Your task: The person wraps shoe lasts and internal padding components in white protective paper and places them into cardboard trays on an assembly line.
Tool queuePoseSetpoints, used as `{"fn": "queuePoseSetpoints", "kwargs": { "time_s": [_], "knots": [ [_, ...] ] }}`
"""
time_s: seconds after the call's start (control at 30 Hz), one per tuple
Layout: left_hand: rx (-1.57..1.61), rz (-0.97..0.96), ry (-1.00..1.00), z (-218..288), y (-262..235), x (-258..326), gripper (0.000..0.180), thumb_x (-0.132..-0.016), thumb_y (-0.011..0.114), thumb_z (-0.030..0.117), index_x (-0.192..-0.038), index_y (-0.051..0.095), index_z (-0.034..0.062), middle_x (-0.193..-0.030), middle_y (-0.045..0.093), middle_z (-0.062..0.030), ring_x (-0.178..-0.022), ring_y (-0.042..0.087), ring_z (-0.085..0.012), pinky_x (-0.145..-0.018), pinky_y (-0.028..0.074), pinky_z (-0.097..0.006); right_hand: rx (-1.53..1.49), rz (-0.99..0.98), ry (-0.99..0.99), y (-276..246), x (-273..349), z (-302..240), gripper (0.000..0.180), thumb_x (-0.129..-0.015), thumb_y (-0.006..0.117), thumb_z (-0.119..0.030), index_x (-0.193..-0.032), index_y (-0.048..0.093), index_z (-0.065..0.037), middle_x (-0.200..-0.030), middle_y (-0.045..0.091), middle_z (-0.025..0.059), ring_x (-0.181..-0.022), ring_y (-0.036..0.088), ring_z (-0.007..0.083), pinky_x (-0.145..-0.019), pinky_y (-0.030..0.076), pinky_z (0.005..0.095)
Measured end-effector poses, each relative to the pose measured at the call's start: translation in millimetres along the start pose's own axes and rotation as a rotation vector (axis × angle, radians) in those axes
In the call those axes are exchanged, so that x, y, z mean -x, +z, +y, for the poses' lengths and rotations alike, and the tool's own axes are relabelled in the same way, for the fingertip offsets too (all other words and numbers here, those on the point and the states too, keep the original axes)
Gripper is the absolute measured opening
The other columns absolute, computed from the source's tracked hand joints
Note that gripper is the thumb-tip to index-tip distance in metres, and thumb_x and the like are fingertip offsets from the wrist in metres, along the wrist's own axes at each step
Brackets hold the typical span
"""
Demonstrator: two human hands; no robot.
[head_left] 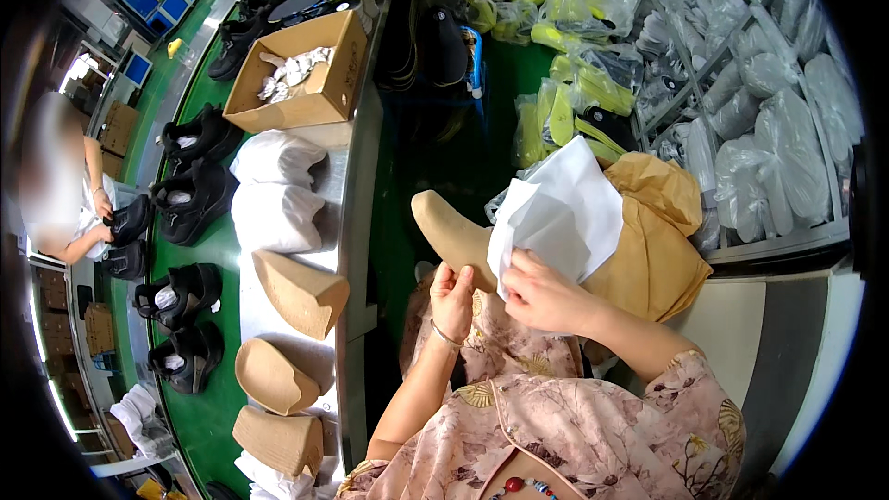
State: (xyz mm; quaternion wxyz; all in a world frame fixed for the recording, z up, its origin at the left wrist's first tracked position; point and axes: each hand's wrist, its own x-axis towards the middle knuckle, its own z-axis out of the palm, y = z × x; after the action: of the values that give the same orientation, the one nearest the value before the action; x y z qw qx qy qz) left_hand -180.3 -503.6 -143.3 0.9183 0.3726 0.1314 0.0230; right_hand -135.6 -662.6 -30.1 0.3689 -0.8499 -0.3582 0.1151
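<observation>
A tan molded-pulp shoe insert (456, 230) is held over my lap, its rounded toe pointing up and left. My left hand (452, 306) is closed on its lower end, thumb on top. With fingers pinched, my right hand (544, 296) grips a sheet of white tissue paper (567, 208), which stands up beside the insert and covers part of its right side. To my left, more tan inserts (301, 296) lie on a metal ledge (356, 185). Farther along it are two bundles wrapped in white paper (278, 218).
An open cardboard box (343, 74) with crumpled white paper stands on the ledge. Beyond it, black shoes (193, 199) line a green conveyor (199, 426), where a co-worker (69, 185) handles a shoe. Brown paper (648, 250), bagged yellow-green insoles (574, 83) and a metal rack (741, 65) are at right.
</observation>
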Motion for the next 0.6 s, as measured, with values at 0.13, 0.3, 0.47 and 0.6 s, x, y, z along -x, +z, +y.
{"fn": "queuePoseSetpoints", "kwargs": {
  "time_s": [0.13, 0.3, 0.47, 0.6],
  "knots": [
    [0.040, -0.033, -0.049, -4, -2, 17, 0.023, -0.088, 0.053, 0.000, -0.110, 0.055, 0.0051, -0.105, 0.061, -0.0044, -0.094, 0.059, -0.0124, -0.081, 0.048, -0.027, 0.049, 0.081, -0.056, 21, -3, -14, 0.014, -0.074, 0.055, -0.010, -0.076, 0.053, 0.004, -0.102, 0.048, 0.0182, -0.089, 0.051, 0.0340, -0.076, 0.046, 0.0412],
    [0.100, -0.071, -0.099, -1, -8, 44, 0.024, -0.086, 0.053, -0.001, -0.110, 0.055, 0.0055, -0.108, 0.060, -0.0043, -0.095, 0.059, -0.0140, -0.083, 0.048, -0.029, -0.007, 0.071, -0.177, 21, -12, -21, 0.009, -0.077, 0.054, -0.012, -0.078, 0.051, -0.004, -0.090, 0.053, 0.0127, -0.084, 0.054, 0.0314, -0.071, 0.047, 0.0404],
    [0.135, -0.160, -0.177, 1, -8, 54, 0.027, -0.088, 0.052, 0.002, -0.114, 0.052, 0.0075, -0.110, 0.059, -0.0023, -0.100, 0.056, -0.0152, -0.090, 0.045, -0.036, 0.075, 0.291, -0.131, 46, -20, 14, 0.025, -0.075, 0.062, -0.018, -0.094, 0.051, -0.007, -0.097, 0.051, 0.0150, -0.097, 0.051, 0.0344, -0.081, 0.042, 0.0437],
    [0.104, -0.151, -0.140, -1, -10, 52, 0.034, -0.088, 0.053, 0.003, -0.121, 0.049, 0.0084, -0.114, 0.057, -0.0049, -0.106, 0.054, -0.0192, -0.091, 0.045, -0.038, 0.229, 0.350, -0.140, 54, -22, 8, 0.064, -0.076, 0.064, -0.034, -0.128, 0.038, -0.008, -0.128, 0.038, 0.0215, -0.118, 0.038, 0.0408, -0.097, 0.029, 0.0517]
  ]
}}
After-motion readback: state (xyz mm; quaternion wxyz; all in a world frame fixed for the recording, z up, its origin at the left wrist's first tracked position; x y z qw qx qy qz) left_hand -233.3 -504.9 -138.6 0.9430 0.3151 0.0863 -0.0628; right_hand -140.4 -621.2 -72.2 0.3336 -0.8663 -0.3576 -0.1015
